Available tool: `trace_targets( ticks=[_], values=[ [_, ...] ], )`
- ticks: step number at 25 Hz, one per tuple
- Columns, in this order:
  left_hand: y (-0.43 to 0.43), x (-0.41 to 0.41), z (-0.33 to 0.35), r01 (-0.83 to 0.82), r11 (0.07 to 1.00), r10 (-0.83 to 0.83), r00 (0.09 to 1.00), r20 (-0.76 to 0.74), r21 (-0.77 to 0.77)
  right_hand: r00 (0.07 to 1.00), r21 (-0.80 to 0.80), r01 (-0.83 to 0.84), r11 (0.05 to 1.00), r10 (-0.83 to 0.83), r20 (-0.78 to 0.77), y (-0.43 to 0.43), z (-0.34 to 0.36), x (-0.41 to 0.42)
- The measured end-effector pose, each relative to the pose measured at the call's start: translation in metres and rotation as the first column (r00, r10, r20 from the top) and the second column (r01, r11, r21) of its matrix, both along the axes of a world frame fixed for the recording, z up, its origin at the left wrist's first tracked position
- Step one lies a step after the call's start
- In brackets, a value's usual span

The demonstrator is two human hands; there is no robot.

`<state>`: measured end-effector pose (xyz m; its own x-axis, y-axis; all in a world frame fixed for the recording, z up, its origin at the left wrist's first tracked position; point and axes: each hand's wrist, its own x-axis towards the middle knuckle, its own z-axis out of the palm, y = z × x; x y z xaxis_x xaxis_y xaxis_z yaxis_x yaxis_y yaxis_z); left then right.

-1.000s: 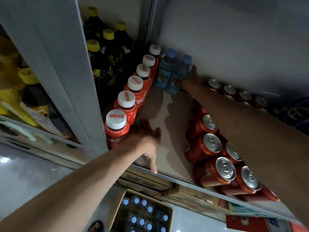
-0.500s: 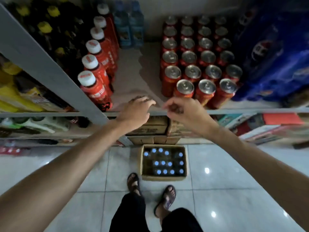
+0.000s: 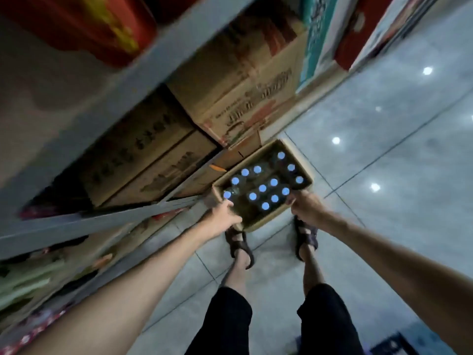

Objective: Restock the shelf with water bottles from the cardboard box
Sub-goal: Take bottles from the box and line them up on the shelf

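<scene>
Shop aisle | I have dropped both hands from the shelf (image 3: pixel 122 101) to the cardboard box (image 3: pixel 266 220) on the floor | left hand (image 3: pixel 225 217) at near-left corner, right hand (image 3: pixel 305 208) beside the water bottles (image 3: pixel 262 188) | grips blurred, cannot tell | next pick-up looks imminent

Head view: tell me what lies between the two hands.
The near end of the cardboard box, with blue-capped water bottles in it, lies between the left hand and right hand, in the head view.
</scene>
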<state>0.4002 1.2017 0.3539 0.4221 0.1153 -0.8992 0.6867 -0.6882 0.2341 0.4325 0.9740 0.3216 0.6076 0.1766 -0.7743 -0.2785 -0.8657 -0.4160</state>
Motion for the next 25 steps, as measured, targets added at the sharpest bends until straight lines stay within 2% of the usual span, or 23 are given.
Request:
trace_targets(
  ticks=[3, 7, 9, 11, 13, 17, 21, 23, 25],
  values=[
    [0.003, -0.006, -0.096, 0.032, 0.999, -0.03, 0.998, -0.06, 0.031, 0.996, -0.014, -0.085, 0.996, 0.085, -0.026, 0.016, -0.102, -0.03],
    [0.016, -0.018, -0.209, 0.078, 0.991, -0.068, 0.993, -0.093, 0.113, 0.975, -0.004, -0.198, 0.98, 0.198, 0.106, 0.056, -0.225, -0.044],
    [0.029, -0.026, -0.254, 0.102, 0.984, -0.089, 0.991, -0.096, 0.144, 0.95, 0.05, -0.274, 0.961, 0.261, 0.173, 0.083, -0.272, -0.046],
    [0.044, -0.031, -0.299, 0.057, 0.981, -0.05, 0.998, -0.045, 0.185, 0.905, 0.081, -0.35, 0.933, 0.314, 0.288, 0.113, -0.313, -0.041],
    [0.053, -0.031, -0.335, 0.007, 0.975, -0.005, 1.0, -0.012, 0.224, 0.874, 0.064, -0.394, 0.917, 0.352, 0.335, 0.141, -0.348, -0.034],
    [0.066, -0.027, -0.378, -0.07, 0.956, 0.063, 0.997, 0.036, 0.285, 0.799, 0.057, -0.512, 0.857, 0.451, 0.397, 0.186, -0.389, -0.023],
    [0.082, -0.026, -0.388, -0.072, 0.966, 0.064, 0.997, 0.039, 0.249, 0.74, 0.006, -0.591, 0.807, 0.539, 0.401, 0.208, -0.406, -0.024],
    [0.091, -0.024, -0.383, -0.052, 0.974, 0.046, 0.999, 0.029, 0.219, 0.728, -0.018, -0.578, 0.816, 0.525, 0.441, 0.211, -0.402, -0.025],
    [0.097, -0.022, -0.379, -0.004, 0.975, -0.005, 0.999, 0.043, 0.224, 0.783, 0.05, -0.503, 0.863, 0.43, 0.448, 0.207, -0.394, -0.031]
  ],
)
